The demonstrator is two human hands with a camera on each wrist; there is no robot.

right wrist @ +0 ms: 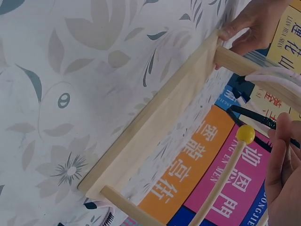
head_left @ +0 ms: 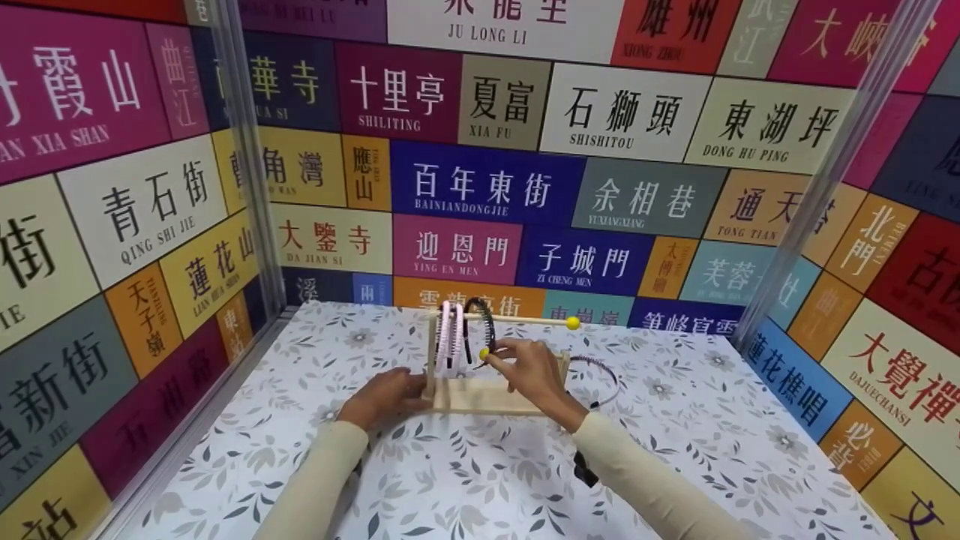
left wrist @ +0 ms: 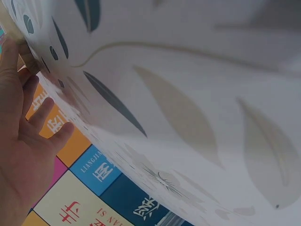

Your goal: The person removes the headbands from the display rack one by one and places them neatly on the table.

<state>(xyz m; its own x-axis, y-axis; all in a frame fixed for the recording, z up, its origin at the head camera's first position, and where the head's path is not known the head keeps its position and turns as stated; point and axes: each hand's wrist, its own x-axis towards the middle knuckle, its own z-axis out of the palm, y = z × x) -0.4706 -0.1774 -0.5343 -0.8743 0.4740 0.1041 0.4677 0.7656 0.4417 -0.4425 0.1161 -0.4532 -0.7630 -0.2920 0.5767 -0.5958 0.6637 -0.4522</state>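
Note:
A wooden headband rack [head_left: 487,397] stands on the table; its rods end in yellow balls [head_left: 573,323]. My left hand [head_left: 386,397] holds the left end of the rack's base, thumb and fingers about that end in the right wrist view. Several pale pink headbands [head_left: 448,341] hang side by side near the left upright. To their right, my right hand [head_left: 529,371] pinches a black toothed headband [right wrist: 254,116] near one end. This hand is beside the front yellow ball [right wrist: 245,134]. Whether the black band loops over a rod cannot be told.
Another headband [head_left: 609,375], pinkish with a dark tip, lies behind the rack's right end. A small black object [head_left: 585,471] shows beside the right sleeve. The table wears a leaf-patterned cloth [head_left: 420,480]; panels with printed place names [head_left: 487,180] enclose it.

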